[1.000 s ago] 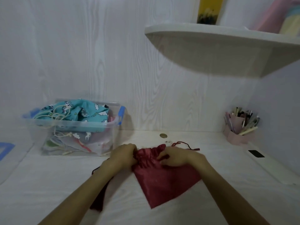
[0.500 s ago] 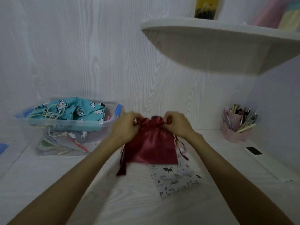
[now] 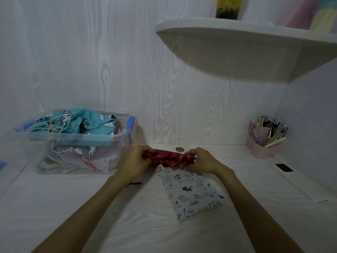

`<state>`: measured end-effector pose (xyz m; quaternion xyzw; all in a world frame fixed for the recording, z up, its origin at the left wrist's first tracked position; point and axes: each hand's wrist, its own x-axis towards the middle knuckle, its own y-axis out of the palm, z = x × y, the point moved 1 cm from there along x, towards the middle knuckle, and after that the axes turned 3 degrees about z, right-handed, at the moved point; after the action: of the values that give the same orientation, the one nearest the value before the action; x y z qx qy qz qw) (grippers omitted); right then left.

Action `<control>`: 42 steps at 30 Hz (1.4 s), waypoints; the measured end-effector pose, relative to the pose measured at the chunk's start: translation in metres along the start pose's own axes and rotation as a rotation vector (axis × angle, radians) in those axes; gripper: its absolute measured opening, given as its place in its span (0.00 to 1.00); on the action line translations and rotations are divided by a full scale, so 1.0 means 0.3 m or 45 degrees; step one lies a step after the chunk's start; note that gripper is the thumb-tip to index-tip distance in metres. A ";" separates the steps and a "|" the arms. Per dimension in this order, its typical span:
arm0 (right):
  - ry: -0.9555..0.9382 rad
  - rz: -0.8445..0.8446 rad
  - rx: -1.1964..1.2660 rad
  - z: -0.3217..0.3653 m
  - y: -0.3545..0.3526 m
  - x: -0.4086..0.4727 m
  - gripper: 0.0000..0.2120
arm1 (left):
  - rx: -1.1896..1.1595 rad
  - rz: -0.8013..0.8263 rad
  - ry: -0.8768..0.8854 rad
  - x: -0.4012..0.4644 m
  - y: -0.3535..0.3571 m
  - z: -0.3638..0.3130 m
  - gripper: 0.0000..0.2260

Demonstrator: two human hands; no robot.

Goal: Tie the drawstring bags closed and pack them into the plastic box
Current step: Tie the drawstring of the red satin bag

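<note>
1. Head view, taking the plastic box (image 3: pixel 116 141) as the landmark: it is clear with a blue latch and stands on the white desk (image 3: pixel 54 207) against the wood-grain wall.
2. Inside the box lies a teal unicorn-print bag (image 3: pixel 85 123) with a pale cord looped on top of it; more folded fabric shows through the box's clear wall beneath.
3. Just right of the box, the left hand (image 3: pixel 135 161) grips the left end of a red drawstring bag (image 3: pixel 169 157), fingers curled round the bunched fabric.
4. Further right of the box, the right hand (image 3: pixel 202 161) pinches the other end of the same red bag, which is scrunched into a short band stretched between the two hands, low over the desk.
5. Right of the box and nearer the camera, a white cat-print bag (image 3: pixel 191 194) lies flat on the desk, its gathered top with a pale cord just under the red bag.
6. A dark cord end (image 3: pixel 135 183) shows on the desk beside the left wrist.
7. A coin (image 3: pixel 179 149) lies by the wall, right of the box and just behind the red bag.
8. Far right of the box, a pink pen holder (image 3: pixel 264 143) full of pens stands near the wall, with a small dark rectangle (image 3: pixel 284 168) in front of it.
9. Above and to the right of the box, a white shelf (image 3: pixel 237 44) juts from the wall.
</note>
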<state>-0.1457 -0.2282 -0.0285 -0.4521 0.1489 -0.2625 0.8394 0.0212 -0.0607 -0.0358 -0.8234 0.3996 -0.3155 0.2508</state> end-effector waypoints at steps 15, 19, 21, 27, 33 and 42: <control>0.008 -0.484 -0.023 -0.039 0.020 -0.049 0.07 | 0.382 -0.227 0.001 -0.086 -0.004 0.073 0.07; 0.140 -0.670 0.013 -0.024 0.019 -0.065 0.09 | -0.118 0.137 -0.079 -0.077 0.011 0.052 0.13; 0.272 -0.592 -0.012 -0.026 0.018 -0.072 0.12 | -0.504 0.319 -0.183 -0.085 0.006 0.031 0.12; 0.366 -0.258 0.161 -0.056 -0.015 -0.094 0.23 | -0.621 0.660 -0.105 -0.131 -0.035 0.011 0.06; 0.112 0.099 0.638 -0.033 -0.053 -0.150 0.15 | -0.772 0.308 -0.241 -0.104 -0.023 0.051 0.19; 0.135 -0.166 0.922 -0.069 -0.056 -0.152 0.18 | -0.691 -0.110 -0.243 -0.094 -0.008 0.085 0.16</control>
<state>-0.1982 -0.2236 -0.0251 -0.1200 0.0606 -0.3740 0.9176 0.0271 -0.0322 -0.0605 -0.9025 0.4086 -0.1286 0.0441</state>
